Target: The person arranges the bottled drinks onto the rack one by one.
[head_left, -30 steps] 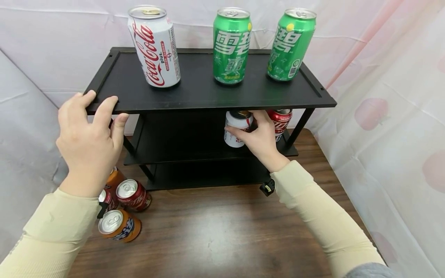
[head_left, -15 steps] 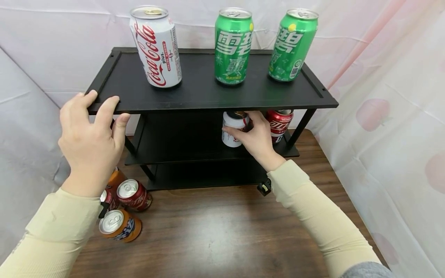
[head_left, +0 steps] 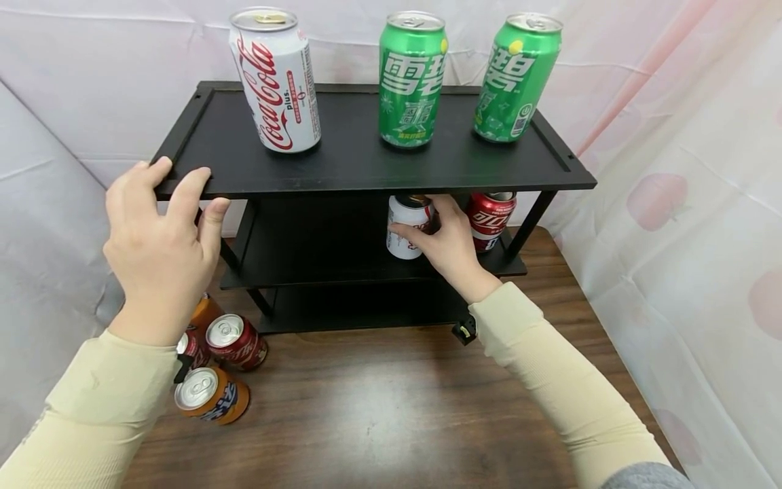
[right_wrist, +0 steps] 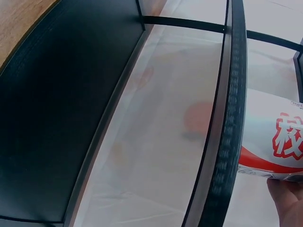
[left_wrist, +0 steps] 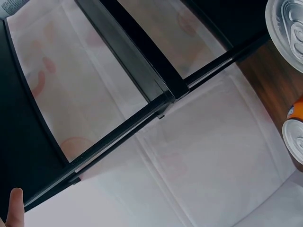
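My right hand (head_left: 449, 244) grips a white Coca-Cola can (head_left: 401, 238) on the middle level of a black three-tier shelf (head_left: 342, 170). The thumb lies across the can's front; the other fingers are partly hidden beneath the top board. In the right wrist view the white can (right_wrist: 272, 135) shows red lettering, with fingers (right_wrist: 284, 198) at its end. A red Coca-Cola can (head_left: 491, 221) stands just right of that hand. At the shelf's front left corner my left hand (head_left: 161, 251) holds the top board, fingertips bent over its edge. One fingertip (left_wrist: 17, 201) shows in the left wrist view.
A white Coca-Cola plus can (head_left: 277, 88) and two green Sprite cans (head_left: 412, 85) stand on the top board. Below my left arm, orange cans (head_left: 220, 401) and dark red cans (head_left: 241, 346) stand on the wooden table (head_left: 379, 407). White curtains (head_left: 690, 272) enclose the sides.
My right hand and the white can have shifted slightly left along the middle level, away from the red can, exposing more of it. The left hand keeps its place.
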A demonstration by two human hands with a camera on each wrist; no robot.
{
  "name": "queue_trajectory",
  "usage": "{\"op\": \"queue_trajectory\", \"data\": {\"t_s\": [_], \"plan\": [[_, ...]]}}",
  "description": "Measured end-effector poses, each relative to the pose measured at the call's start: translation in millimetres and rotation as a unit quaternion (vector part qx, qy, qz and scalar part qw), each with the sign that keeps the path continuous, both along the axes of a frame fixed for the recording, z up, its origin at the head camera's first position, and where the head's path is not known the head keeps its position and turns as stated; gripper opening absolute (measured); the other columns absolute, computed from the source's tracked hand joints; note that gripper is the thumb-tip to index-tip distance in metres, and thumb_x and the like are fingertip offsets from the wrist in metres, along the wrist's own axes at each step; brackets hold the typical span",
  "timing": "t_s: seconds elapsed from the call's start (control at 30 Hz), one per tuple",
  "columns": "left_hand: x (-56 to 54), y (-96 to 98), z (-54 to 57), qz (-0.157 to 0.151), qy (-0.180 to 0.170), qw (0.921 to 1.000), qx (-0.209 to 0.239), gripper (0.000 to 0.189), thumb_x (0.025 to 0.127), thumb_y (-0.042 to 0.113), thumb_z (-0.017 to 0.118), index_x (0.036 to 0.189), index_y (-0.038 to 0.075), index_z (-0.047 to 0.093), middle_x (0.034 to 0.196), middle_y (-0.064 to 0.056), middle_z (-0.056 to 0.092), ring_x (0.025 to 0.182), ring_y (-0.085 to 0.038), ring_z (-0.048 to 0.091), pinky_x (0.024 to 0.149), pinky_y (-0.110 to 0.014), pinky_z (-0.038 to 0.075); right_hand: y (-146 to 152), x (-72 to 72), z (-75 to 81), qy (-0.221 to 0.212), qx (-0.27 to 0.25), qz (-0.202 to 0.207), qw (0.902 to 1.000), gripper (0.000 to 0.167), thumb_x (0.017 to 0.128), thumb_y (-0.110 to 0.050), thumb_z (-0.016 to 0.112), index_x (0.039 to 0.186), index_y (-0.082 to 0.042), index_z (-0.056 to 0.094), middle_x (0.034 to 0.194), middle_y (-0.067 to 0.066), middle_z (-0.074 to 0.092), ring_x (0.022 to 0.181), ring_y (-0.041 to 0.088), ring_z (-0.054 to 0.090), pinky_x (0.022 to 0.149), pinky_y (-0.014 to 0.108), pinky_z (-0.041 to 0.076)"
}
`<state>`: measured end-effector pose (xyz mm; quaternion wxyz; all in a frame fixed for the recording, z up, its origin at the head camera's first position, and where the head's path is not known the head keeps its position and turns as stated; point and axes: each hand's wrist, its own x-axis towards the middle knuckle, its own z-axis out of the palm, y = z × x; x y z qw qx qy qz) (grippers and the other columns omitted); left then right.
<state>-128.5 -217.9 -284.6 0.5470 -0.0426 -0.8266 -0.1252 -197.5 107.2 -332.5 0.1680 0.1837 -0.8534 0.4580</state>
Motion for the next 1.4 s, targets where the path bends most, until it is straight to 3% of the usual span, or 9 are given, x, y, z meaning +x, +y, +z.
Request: {"op": "queue_trajectory", "data": {"t_s": [0.17, 0.37, 0.67, 0.83, 0.97, 1.17, 1.4], "plan": [[0.4, 0.3, -0.2, -0.002, -0.005, 1.0, 0.003, 0.046, 0.097, 0.052, 0.052, 0.119, 0.015, 0.068, 0.132, -0.018, 0.061, 0.13, -0.037, 0.051, 0.064, -0.076, 0.043, 2.6, -0.3, 1.9, -0.025, 0.013, 0.011, 0.9995, 0.067, 0.083, -0.034, 0.08, 0.14, -0.017, 0.049, 0.131, 0.011, 0.055, 0.114, 0.023, 0.06, 0.091, 0.044, 0.054], [0.6, 0.2, -0.3, -0.004, -0.007, 1.0, 0.001, 0.044, 0.096, 0.05, 0.054, 0.12, 0.016, 0.068, 0.133, -0.018, 0.06, 0.131, -0.037, 0.051, 0.059, -0.075, 0.041, 8.0, 0.5, 6.1, -0.025, 0.038, 0.02, 0.9988, 0.067, 0.083, -0.038, 0.079, 0.141, -0.019, 0.05, 0.131, 0.009, 0.056, 0.116, 0.02, 0.056, 0.092, 0.041, 0.053], [4.9, -4.4, -1.4, -0.014, -0.034, 0.9992, -0.013, 0.06, 0.099, 0.061, 0.038, 0.128, 0.015, 0.063, 0.138, -0.02, 0.055, 0.135, -0.038, 0.045, 0.055, -0.077, 0.038, 12.4, 8.3, 11.7, 0.023, 0.061, 0.024, 0.9976, 0.067, 0.083, -0.035, 0.08, 0.142, -0.021, 0.052, 0.139, 0.007, 0.054, 0.128, 0.019, 0.051, 0.107, 0.043, 0.044], [7.4, -4.6, 0.8, -0.017, -0.041, 0.9987, -0.024, 0.06, 0.1, 0.061, 0.038, 0.13, 0.015, 0.061, 0.138, -0.02, 0.055, 0.135, -0.039, 0.045, 0.054, -0.077, 0.038, 17.3, 14.9, 12.3, 0.072, 0.055, 0.021, 0.9956, 0.065, 0.079, -0.032, 0.084, 0.137, -0.018, 0.058, 0.137, 0.006, 0.058, 0.128, 0.02, 0.052, 0.11, 0.043, 0.042], [9.5, -5.0, 2.8, -0.017, -0.053, 0.9978, -0.037, 0.06, 0.1, 0.06, 0.038, 0.134, 0.015, 0.058, 0.139, -0.021, 0.054, 0.135, -0.039, 0.045, 0.06, -0.076, 0.041, 23.9, 21.9, 13.4, 0.125, 0.055, 0.01, 0.9906, 0.065, 0.076, -0.029, 0.086, 0.133, -0.013, 0.061, 0.132, 0.008, 0.061, 0.125, 0.02, 0.055, 0.109, 0.042, 0.043], [13.8, -5.4, 6.8, -0.026, -0.092, 0.9944, -0.046, 0.06, 0.101, 0.056, 0.039, 0.14, 0.013, 0.053, 0.144, -0.023, 0.049, 0.139, -0.04, 0.039, 0.079, -0.074, 0.046, 33.6, 32.7, 19.3, 0.187, 0.047, 0.021, 0.981, 0.057, 0.075, -0.022, 0.087, 0.126, -0.006, 0.065, 0.128, 0.009, 0.065, 0.122, 0.022, 0.058, 0.107, 0.037, 0.044], [23.9, -5.2, 13.2, -0.044, -0.135, 0.9889, -0.045, 0.069, 0.1, 0.059, 0.035, 0.145, 0.009, 0.047, 0.147, -0.028, 0.043, 0.142, -0.046, 0.032, 0.1, -0.071, 0.039, 43.2, 43.0, 27.6, 0.243, 0.052, 0.038, 0.9678, 0.051, 0.077, -0.017, 0.085, 0.122, -0.003, 0.067, 0.122, 0.013, 0.069, 0.117, 0.023, 0.062, 0.099, 0.03, 0.048]]}}
